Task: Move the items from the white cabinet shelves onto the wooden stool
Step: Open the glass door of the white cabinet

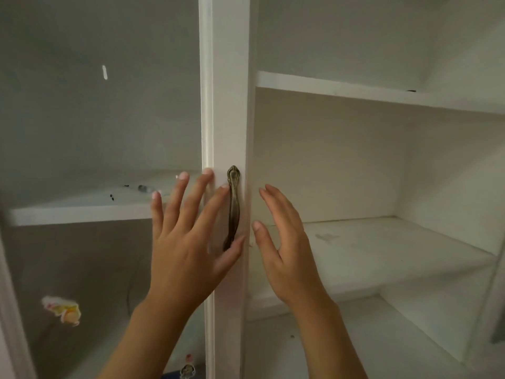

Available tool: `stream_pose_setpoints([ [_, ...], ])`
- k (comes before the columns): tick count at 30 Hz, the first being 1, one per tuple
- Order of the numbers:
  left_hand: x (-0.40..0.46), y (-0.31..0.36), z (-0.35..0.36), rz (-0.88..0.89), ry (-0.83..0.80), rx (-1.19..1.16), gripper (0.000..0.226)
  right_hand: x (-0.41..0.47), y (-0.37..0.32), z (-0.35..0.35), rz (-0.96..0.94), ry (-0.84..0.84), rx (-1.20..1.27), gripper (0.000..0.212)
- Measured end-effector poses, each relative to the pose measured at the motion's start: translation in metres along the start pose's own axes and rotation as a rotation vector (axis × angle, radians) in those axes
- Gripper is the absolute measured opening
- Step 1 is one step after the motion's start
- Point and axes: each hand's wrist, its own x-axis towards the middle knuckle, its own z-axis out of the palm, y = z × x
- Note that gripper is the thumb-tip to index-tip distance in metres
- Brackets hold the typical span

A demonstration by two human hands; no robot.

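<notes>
The white cabinet fills the view. Its left door point(229, 105) has a glass pane and a bronze handle point(233, 206). My left hand point(188, 242) lies flat against the door, fingers spread, beside the handle. My right hand point(287, 247) is held edge-on with straight fingers just right of the door's edge, in front of the open right side. The right shelves point(382, 247) show bare white boards. Behind the glass, a small object point(144, 189) lies on the left shelf point(82, 212). The wooden stool is out of view.
A colourful sticker point(62, 310) sits on the lower glass pane, and another sticker point(187, 367) shows near the bottom. A small dark speck point(410, 90) lies on the upper right shelf. A white mark point(104, 72) shows on the glass.
</notes>
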Motion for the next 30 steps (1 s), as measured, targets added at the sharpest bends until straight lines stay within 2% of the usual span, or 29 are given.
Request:
stream_pose_setpoints([
  [4, -0.003, -0.008, 0.008, 0.044, 0.025, 0.093, 0.077, 0.008, 0.003, 0.009, -0.03, 0.05, 0.085, 0.052],
  [9, -0.001, -0.009, 0.013, 0.046, 0.052, 0.12, 0.078, 0.026, 0.003, 0.023, -0.118, 0.027, 0.185, 0.055],
  [15, 0.0, -0.004, 0.022, 0.024, 0.113, 0.129, 0.074, 0.041, 0.019, 0.031, -0.226, 0.075, 0.288, 0.052],
  [23, 0.002, 0.0, 0.028, 0.042, 0.174, 0.162, 0.068, 0.051, 0.045, 0.035, -0.336, 0.004, 0.3, 0.052],
  [30, 0.002, 0.013, 0.025, -0.011, 0.125, 0.138, 0.074, 0.052, 0.05, 0.038, -0.362, -0.016, 0.37, 0.055],
])
